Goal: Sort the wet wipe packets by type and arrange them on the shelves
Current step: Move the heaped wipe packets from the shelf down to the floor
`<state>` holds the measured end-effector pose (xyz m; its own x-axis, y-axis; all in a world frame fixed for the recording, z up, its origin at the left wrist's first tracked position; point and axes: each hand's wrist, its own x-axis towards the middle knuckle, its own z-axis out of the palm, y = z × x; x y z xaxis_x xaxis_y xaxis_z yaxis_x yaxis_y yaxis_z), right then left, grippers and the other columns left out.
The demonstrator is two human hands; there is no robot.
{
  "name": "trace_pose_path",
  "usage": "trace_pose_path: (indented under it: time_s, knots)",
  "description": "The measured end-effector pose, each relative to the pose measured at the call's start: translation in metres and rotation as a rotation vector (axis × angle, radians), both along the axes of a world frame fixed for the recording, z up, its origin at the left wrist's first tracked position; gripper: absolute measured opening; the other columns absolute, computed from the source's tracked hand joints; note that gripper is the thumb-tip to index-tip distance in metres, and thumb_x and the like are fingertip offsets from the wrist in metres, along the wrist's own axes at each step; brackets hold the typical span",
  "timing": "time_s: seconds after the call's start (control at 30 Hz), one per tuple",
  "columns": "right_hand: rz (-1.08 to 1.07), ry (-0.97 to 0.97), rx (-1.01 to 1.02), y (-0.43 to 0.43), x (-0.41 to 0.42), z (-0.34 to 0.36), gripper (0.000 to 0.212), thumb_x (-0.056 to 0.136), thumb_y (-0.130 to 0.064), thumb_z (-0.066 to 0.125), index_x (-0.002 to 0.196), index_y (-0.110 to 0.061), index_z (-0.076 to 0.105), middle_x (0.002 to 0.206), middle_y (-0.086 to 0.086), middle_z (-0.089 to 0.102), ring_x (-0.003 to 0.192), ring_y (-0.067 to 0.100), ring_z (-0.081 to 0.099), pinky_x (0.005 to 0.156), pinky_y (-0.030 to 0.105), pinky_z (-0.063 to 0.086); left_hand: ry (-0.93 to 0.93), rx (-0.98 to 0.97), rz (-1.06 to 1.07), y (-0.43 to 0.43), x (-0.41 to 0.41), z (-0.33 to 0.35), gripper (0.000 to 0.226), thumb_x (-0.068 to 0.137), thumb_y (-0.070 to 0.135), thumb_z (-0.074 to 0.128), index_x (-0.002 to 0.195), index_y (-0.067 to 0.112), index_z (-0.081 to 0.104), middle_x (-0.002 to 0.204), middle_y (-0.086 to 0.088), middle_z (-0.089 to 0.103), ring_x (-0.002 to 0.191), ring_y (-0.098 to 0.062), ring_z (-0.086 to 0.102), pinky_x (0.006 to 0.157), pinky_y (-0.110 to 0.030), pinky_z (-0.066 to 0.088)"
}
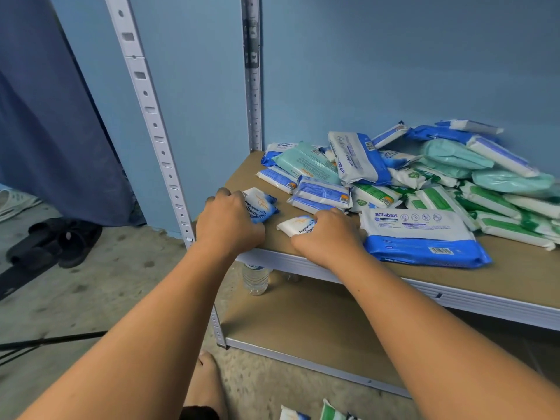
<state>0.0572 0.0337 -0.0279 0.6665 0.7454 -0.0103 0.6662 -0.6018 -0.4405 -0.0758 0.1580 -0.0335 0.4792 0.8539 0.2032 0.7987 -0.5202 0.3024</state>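
At front-left of the brown board shelf [515, 268]: left hand [227, 222] grips small white-and-blue wipe packet [262, 206], long axis running away from the person. Right hand [328, 237] grips second matching packet [295, 226], flat, lying crosswise, white end leftward. Just right: large blue-and-white antabax pack [421, 237]. Behind: mixed heap of blue, mint and green packets [439, 174]. Beneath the shelf: clear plastic bottle [256, 278].
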Motion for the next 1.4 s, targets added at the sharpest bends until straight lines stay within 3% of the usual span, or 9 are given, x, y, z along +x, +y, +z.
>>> trace_pose_path:
  time_s: [0.17, 0.33, 0.47, 0.63, 0.77, 1.0, 1.2, 1.3, 1.4]
  knots:
    - [-0.002, 0.023, 0.06, -0.031, -0.001, 0.008, 0.065, 0.063, -0.057, 0.056, 0.118, -0.023, 0.064, 0.123, 0.001, 0.057, 0.109, 0.025, 0.055, 0.093, 0.045, 0.049, -0.091, -0.021, -0.035, -0.018, -0.013, -0.004, 0.043, 0.076, 0.044, 0.061, 0.106, 0.012, 0.061, 0.101, -0.007, 0.052, 0.092, -0.029, 0.055, 0.069, -0.035, 0.048]
    - [0.01, 0.039, 0.195, -0.076, -0.011, 0.019, 0.058, 0.068, -0.052, 0.062, 0.119, -0.023, 0.065, 0.119, 0.0, 0.056, 0.11, 0.024, 0.055, 0.093, 0.041, 0.047, -0.091, 0.056, -0.113, -0.057, -0.019, -0.013, 0.063, 0.069, 0.06, 0.043, 0.11, 0.017, 0.061, 0.106, -0.005, 0.061, 0.105, -0.029, 0.05, 0.094, -0.039, 0.04]
    - [-0.045, 0.116, 0.369, -0.126, -0.013, 0.007, 0.033, 0.071, -0.035, 0.076, 0.1, -0.02, 0.067, 0.099, -0.002, 0.054, 0.094, 0.021, 0.056, 0.082, 0.041, 0.05, -0.149, 0.056, -0.171, -0.111, -0.024, -0.027, 0.062, 0.072, 0.062, 0.045, 0.117, 0.021, 0.058, 0.109, 0.001, 0.057, 0.104, -0.026, 0.047, 0.086, -0.043, 0.043]
    - [-0.19, 0.151, 0.547, -0.19, -0.012, -0.053, 0.026, 0.069, -0.02, 0.078, 0.092, -0.024, 0.067, 0.094, -0.008, 0.056, 0.085, 0.013, 0.057, 0.073, 0.034, 0.049, -0.11, 0.026, -0.329, -0.165, -0.034, -0.093, 0.055, 0.075, 0.058, 0.051, 0.118, 0.024, 0.053, 0.105, 0.004, 0.052, 0.097, -0.022, 0.048, 0.082, -0.041, 0.039]
    - [-0.289, 0.301, 0.328, -0.237, -0.009, -0.138, 0.031, 0.073, -0.026, 0.077, 0.1, -0.034, 0.064, 0.096, -0.011, 0.055, 0.085, 0.013, 0.058, 0.074, 0.035, 0.051, 0.061, -0.278, -0.282, -0.198, -0.044, -0.175, 0.063, 0.076, 0.057, 0.052, 0.127, 0.022, 0.051, 0.113, 0.002, 0.054, 0.104, -0.022, 0.053, 0.089, -0.042, 0.045]
    - [-0.317, 0.494, -0.223, -0.31, -0.027, -0.285, 0.036, 0.062, -0.041, 0.069, 0.093, -0.022, 0.068, 0.091, -0.003, 0.062, 0.088, 0.025, 0.064, 0.073, 0.035, 0.053, 0.254, -0.785, -0.111, -0.271, -0.074, -0.311, 0.066, 0.071, 0.052, 0.054, 0.125, 0.013, 0.055, 0.121, -0.008, 0.053, 0.109, -0.033, 0.059, 0.092, -0.041, 0.049]
    - [-0.127, 0.458, -0.582, -0.358, -0.039, -0.348, 0.065, 0.072, -0.041, 0.067, 0.135, -0.027, 0.056, 0.136, -0.002, 0.052, 0.124, 0.024, 0.054, 0.098, 0.036, 0.049, 0.316, -0.827, -0.174, -0.303, -0.08, -0.367, 0.072, 0.087, 0.047, 0.065, 0.146, 0.015, 0.039, 0.139, -0.011, 0.043, 0.119, -0.032, 0.053, 0.095, -0.041, 0.049]
    - [-0.044, 0.403, -0.63, -0.363, -0.041, -0.357, 0.07, 0.071, -0.041, 0.06, 0.14, -0.03, 0.05, 0.138, -0.004, 0.048, 0.127, 0.025, 0.05, 0.101, 0.037, 0.047, 0.318, -0.774, -0.23, -0.305, -0.084, -0.379, 0.079, 0.092, 0.045, 0.062, 0.156, 0.019, 0.024, 0.144, -0.01, 0.032, 0.122, -0.03, 0.046, 0.096, -0.039, 0.046]
    - [0.088, 0.295, -0.671, -0.362, -0.042, -0.361, 0.078, 0.076, -0.038, 0.059, 0.15, -0.028, 0.037, 0.142, -0.002, 0.041, 0.137, 0.027, 0.037, 0.109, 0.041, 0.04, 0.404, -0.75, -0.338, -0.305, -0.085, -0.386, 0.066, 0.094, 0.042, 0.058, 0.152, 0.028, 0.03, 0.139, -0.009, 0.035, 0.119, -0.03, 0.048, 0.095, -0.039, 0.047]
